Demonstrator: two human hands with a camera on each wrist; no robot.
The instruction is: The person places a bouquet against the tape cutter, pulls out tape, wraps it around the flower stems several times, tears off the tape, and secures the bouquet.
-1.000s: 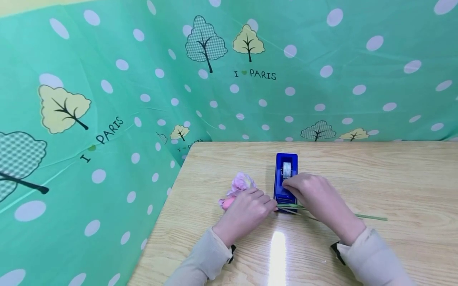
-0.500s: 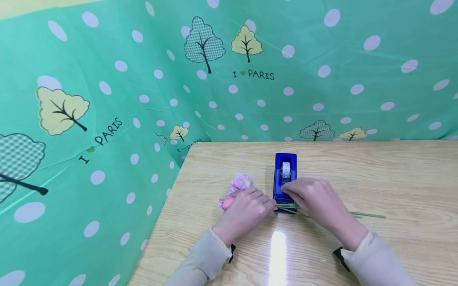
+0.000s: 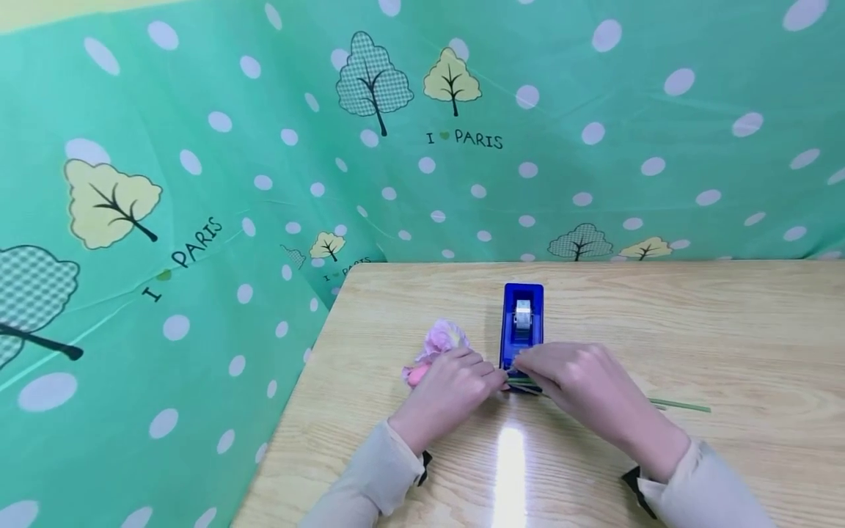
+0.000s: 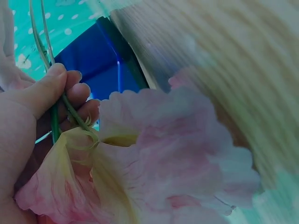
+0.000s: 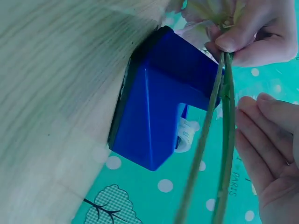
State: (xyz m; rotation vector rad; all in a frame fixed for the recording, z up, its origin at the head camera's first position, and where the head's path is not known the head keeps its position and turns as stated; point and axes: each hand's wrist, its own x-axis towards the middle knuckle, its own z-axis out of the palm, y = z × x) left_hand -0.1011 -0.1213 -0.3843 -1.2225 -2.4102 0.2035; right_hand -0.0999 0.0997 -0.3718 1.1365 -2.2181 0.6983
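My left hand (image 3: 455,389) grips the green stems (image 5: 227,126) of artificial flowers, close below pink and pale-lilac blooms (image 4: 173,154). The stems run rightward across the near end of a blue tape dispenser (image 5: 140,112), which stands on the table. A roll of tape (image 3: 523,314) sits in the dispenser. Just above the stems, at the dispenser's near end, is my right hand (image 3: 594,389). Its thumb and forefinger are pinched together at what appears to be the end of the clear tape, barely visible. Beneath the right hand, part of the stems is hidden in the head view.
The light wooden table (image 3: 726,330) extends to the right. A green cloth (image 3: 594,147) with white dots and trees hangs behind the table and along its left side. Stem ends (image 3: 683,405) stick out to the right, past the right wrist.
My right hand has come toward me from near the tape roll to the dispenser's near end, just over the stems. The left hand keeps its hold on the flowers, almost still.
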